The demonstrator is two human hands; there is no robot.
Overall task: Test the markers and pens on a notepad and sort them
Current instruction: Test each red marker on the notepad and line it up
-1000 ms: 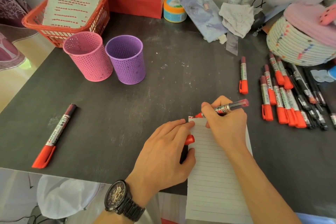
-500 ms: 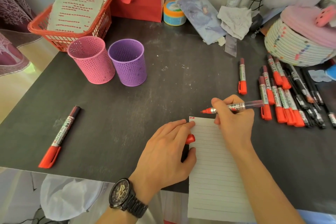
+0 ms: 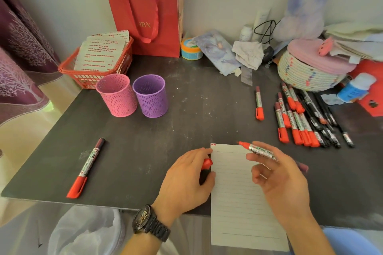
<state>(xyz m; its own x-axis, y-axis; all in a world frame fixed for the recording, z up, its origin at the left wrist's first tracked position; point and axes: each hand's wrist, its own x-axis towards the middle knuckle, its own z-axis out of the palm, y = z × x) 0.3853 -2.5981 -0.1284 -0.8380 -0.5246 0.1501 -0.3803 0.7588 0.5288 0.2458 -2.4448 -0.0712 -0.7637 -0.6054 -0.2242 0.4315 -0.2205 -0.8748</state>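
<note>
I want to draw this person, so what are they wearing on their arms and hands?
The left hand and right hand are bare, with no gloves. On the left wrist sits a black watch with a chunky link band and a round dark dial. Neither forearm shows a sleeve.

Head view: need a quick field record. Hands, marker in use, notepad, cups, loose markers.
right hand: holds uncapped red marker, tip at the notepad's top edge
left hand: holds red cap, at the notepad's left edge
notepad: lined, small red mark in top left corner
pink cup, purple cup: upright, side by side, nothing sticking out
lone capped marker: lying far left
marker pile: far right, markers and pens together
</note>
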